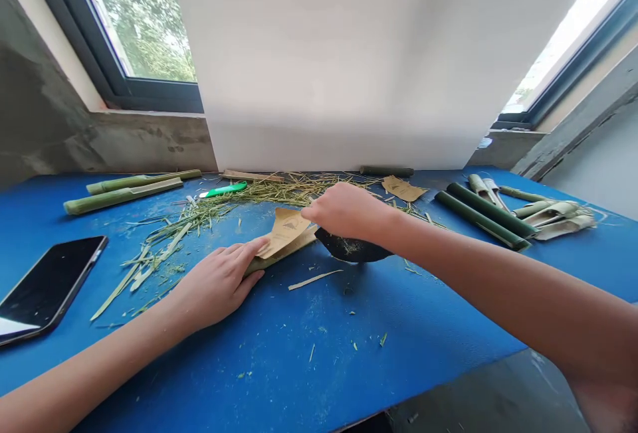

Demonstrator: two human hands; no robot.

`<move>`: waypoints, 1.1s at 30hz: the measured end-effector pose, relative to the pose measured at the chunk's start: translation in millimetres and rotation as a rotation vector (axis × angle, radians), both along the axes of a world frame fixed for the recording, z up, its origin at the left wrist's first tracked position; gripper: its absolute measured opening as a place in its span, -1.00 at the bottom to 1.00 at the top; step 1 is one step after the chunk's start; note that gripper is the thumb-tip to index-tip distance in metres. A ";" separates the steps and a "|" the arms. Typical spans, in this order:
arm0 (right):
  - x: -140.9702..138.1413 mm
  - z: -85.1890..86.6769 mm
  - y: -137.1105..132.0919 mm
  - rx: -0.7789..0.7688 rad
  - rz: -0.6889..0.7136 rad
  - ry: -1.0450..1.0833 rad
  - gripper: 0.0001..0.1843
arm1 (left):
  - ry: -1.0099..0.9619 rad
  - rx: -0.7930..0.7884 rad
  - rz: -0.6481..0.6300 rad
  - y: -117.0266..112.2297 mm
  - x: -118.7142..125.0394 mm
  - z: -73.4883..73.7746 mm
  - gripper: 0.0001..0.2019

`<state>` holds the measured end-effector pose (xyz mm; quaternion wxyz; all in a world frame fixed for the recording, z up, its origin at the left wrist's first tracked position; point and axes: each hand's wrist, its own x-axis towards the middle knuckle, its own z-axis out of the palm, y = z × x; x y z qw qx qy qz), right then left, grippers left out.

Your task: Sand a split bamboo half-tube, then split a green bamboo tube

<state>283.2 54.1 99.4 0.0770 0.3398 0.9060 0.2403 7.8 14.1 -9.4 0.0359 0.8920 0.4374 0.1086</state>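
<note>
Bamboo stalk [294,242] under L hand [219,281], dark tool [351,249] in R hand [343,210]

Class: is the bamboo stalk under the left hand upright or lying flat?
Lying flat: the bamboo stalk rests lengthwise on the blue table, held by the left hand.

The bare left hand [219,283] lies low, palm down, with fingers stretched forward and close together; its forearm comes from the lower left. The bare right hand [343,210] is curled closed, knuckles up, with its forearm reaching in from the right.
</note>
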 end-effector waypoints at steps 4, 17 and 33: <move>26.2 7.0 6.2 0.004 -0.126 0.086 -0.74 | 0.036 0.000 0.006 0.9 1.4 1.7 -0.47; -25.8 -8.8 -15.3 -0.084 0.004 -0.141 -0.79 | 0.069 0.120 -0.111 2.9 0.1 -3.1 -0.50; -41.6 -21.2 -15.7 -0.134 0.012 -0.177 -0.77 | 0.023 0.142 -0.153 3.0 -2.2 -4.4 -0.52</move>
